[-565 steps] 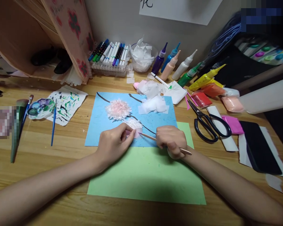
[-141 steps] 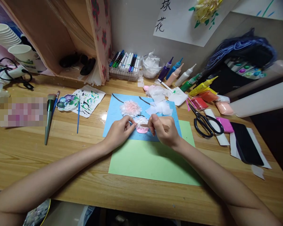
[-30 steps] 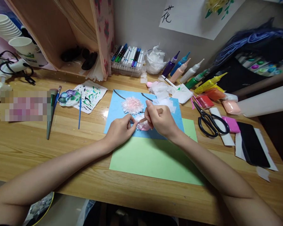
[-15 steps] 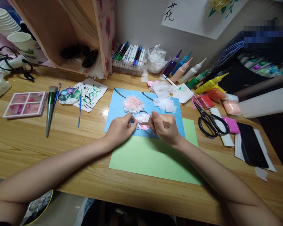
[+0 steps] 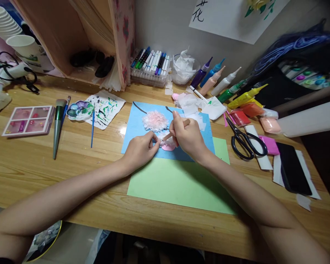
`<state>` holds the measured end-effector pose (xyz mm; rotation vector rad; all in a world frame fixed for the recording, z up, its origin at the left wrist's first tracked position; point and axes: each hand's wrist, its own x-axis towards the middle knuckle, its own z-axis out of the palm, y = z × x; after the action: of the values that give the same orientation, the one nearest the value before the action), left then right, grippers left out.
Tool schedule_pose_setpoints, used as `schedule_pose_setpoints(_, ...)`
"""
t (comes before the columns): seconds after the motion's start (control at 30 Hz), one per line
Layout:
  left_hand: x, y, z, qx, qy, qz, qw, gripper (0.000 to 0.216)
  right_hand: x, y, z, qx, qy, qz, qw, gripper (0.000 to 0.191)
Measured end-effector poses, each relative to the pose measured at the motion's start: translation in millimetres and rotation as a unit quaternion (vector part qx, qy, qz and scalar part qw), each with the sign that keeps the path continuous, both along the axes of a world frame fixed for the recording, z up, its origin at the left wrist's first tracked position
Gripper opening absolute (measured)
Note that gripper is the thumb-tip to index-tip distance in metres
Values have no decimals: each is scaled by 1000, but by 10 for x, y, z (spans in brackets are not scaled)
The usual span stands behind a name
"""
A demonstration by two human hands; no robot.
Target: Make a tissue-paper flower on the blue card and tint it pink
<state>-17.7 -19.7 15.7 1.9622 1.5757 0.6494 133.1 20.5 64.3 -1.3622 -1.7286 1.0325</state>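
Observation:
A pink, ruffled tissue-paper flower (image 5: 155,121) is on the blue sheet (image 5: 128,137), which overlaps a green sheet (image 5: 165,183). Just below that flower is a second one, with white tissue paper (image 5: 161,135) on a pink base (image 5: 168,147). My left hand (image 5: 143,148) pinches the white tissue at this flower's left edge, its fingertips partly hiding what they grip. Held in my right hand (image 5: 188,137) is a brown, pencil-like stick (image 5: 169,136), slanting down so its tip meets the tissue beside my left fingertips. White tissue squares (image 5: 200,121) lie at the blue sheet's right.
Black-handled scissors (image 5: 244,143) and a dark phone (image 5: 294,168) lie to the right. Pointed paint bottles (image 5: 213,76) stand behind, near a bowl of tissue (image 5: 183,69) and a box of markers (image 5: 150,69). Brushes (image 5: 59,126) and a pink-and-white palette (image 5: 29,121) sit left.
My right hand has shifted up and tilted, bringing the stick from roughly level to slanting, with its tip at the tissue. The left hand stays in nearly the same place.

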Motion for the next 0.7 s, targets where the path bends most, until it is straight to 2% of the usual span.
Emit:
schedule_pose_setpoints(0.2,4,-2,-19,5,-1,4,1000,14,28,-31,73,25,-12,37,999,62)
schedule_pose_setpoints(0.4,8,1,-18,1,0,3,1000,15,121,-127,19,72,-11,42,996,61)
schedule_pose_setpoints(0.57,4,0,-18,2,-3,2,1000,14,81,-112,-28,70,-32,55,995,61)
schedule_pose_setpoints(0.7,-1,-2,-14,6,-1,4,1000,14,1,-37,9,33,-46,33,998,61)
